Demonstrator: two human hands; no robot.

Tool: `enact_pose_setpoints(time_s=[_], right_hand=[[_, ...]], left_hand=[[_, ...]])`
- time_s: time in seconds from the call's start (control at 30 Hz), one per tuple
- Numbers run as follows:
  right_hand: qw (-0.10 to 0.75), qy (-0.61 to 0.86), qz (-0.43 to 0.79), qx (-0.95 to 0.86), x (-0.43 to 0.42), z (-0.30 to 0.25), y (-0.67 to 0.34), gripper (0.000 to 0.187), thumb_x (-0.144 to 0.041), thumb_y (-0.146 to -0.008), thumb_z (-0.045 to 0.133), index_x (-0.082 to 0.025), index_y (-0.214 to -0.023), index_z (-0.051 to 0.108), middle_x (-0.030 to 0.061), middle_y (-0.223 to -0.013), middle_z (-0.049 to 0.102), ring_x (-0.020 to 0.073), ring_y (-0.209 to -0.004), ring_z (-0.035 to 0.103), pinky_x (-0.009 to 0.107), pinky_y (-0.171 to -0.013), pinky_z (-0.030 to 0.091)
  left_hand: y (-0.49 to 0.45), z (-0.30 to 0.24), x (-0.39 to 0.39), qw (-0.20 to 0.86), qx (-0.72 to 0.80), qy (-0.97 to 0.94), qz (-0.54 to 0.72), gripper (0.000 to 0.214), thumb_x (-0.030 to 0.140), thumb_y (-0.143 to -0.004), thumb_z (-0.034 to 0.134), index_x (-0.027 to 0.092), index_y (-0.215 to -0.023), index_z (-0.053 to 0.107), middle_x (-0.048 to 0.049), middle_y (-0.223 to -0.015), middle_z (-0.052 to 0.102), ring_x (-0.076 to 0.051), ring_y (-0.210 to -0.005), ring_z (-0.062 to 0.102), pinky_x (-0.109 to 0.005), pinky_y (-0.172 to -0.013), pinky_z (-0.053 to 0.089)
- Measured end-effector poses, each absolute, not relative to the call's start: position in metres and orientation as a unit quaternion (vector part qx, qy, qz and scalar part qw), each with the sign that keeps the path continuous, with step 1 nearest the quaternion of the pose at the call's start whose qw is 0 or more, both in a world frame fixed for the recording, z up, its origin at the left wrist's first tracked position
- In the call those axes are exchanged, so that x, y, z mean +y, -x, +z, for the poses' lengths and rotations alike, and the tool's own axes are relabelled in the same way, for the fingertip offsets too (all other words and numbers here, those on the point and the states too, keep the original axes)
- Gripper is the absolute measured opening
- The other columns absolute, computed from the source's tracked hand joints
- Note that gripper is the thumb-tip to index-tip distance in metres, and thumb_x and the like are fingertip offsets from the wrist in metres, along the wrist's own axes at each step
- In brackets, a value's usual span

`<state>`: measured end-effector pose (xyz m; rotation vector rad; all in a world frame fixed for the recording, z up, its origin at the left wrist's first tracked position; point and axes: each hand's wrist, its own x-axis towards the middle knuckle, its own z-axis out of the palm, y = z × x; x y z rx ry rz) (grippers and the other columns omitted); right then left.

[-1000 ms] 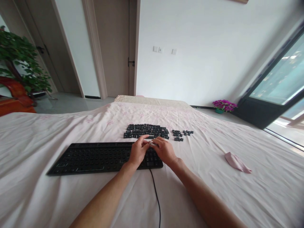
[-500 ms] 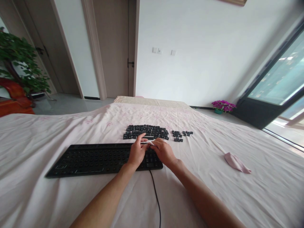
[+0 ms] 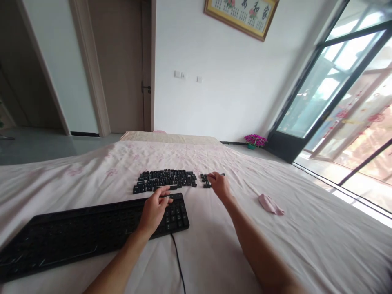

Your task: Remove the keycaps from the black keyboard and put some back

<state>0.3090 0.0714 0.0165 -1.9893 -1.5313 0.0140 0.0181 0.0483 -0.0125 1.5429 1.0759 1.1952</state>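
Note:
A black keyboard [image 3: 92, 228] lies at an angle on the cloth; much of it is stripped of keycaps, while the number pad at its right end still carries some. Over that right end, my left hand [image 3: 154, 210] is closed, with the thin wire of what looks like a keycap puller [image 3: 164, 197] faintly showing at its fingers. My right hand [image 3: 219, 184] reaches forward to the smaller group of loose keycaps [image 3: 206, 185], fingertips pinched on a small dark keycap [image 3: 209, 176]. A larger group of loose keycaps [image 3: 167, 178] lies beyond the keyboard.
A pale pink flowered cloth [image 3: 214, 245] covers the surface, with folds. The keyboard's black cable [image 3: 178, 261] runs toward me. To the right lies a crumpled pink cloth [image 3: 271, 204]. Purple flowers [image 3: 255, 140] stand on the floor by the glass door [image 3: 309, 102].
My hands have parted. The right one has moved forward and right from the number pad to the small keycap group; the left stays over the keyboard. The view has turned rightward.

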Motion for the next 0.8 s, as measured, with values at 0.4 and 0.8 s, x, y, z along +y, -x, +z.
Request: enact_pose_setpoints(time_s=[0.4,0.8], right_hand=[[0.230,0.853,0.004,-0.469,0.095,0.004,-0.421,0.027,-0.036,-0.083,0.057,-0.025,-0.100,0.075,0.0068,-0.096,0.073,0.0224,-0.088,0.066,0.026,-0.064,0.041],[0.214,0.859,0.007,-0.465,0.098,-0.004,-0.418,0.029,-0.035,-0.083,0.057,-0.028,-0.104,0.075,0.0079,-0.104,0.072,0.0239,-0.095,0.065,0.027,-0.070,0.043]], left_hand=[[-0.018,-0.012,0.049,0.378,0.464,-0.668,0.442,0.026,0.029,-0.085,0.049,0.021,-0.102,0.067,-0.0047,-0.098,0.073,-0.020,-0.088,0.071,-0.035,-0.082,0.053],[-0.019,-0.013,0.049,0.376,0.457,-0.667,0.453,0.025,0.029,-0.084,0.050,0.021,-0.099,0.068,-0.0041,-0.099,0.073,-0.020,-0.085,0.071,-0.033,-0.080,0.053]])
